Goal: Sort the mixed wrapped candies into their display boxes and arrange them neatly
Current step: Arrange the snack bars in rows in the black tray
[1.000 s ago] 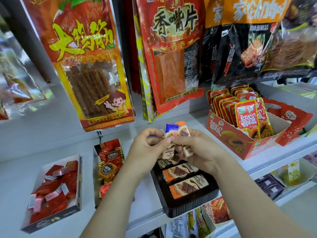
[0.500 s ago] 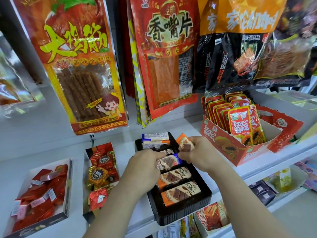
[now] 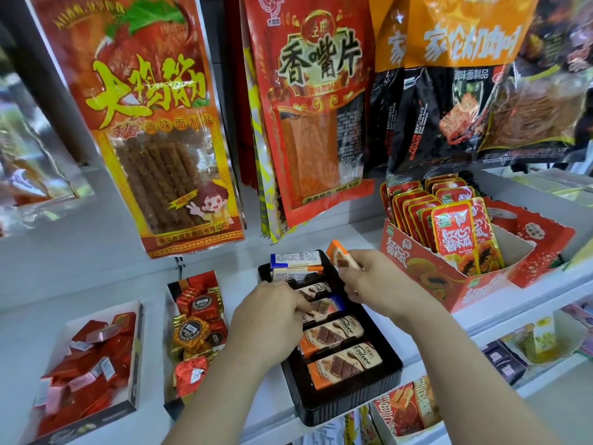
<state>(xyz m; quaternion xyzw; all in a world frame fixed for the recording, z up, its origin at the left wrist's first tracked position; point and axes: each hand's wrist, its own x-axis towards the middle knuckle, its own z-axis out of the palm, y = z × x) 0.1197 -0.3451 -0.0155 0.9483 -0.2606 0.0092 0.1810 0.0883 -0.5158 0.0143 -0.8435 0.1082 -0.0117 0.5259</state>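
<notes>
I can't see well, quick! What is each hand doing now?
Left hand: pinches the blue-ended bar in the black tray.
Right hand: holds the orange-ended bar.

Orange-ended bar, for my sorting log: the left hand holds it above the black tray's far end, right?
No: the head view shows the right hand pinching the orange-ended bar above the far end of the black tray; the left hand grips the blue-ended bar.

Above the white shelf (image 3: 64,268) hang big snack bags, one orange-red with brown sticks (image 3: 154,123), one red (image 3: 317,107) and some black-and-orange (image 3: 449,91), while a red carton (image 3: 426,271) of upright papaya sachets (image 3: 455,229) stands at the right, with more packets (image 3: 407,409) on the shelf below.
</notes>
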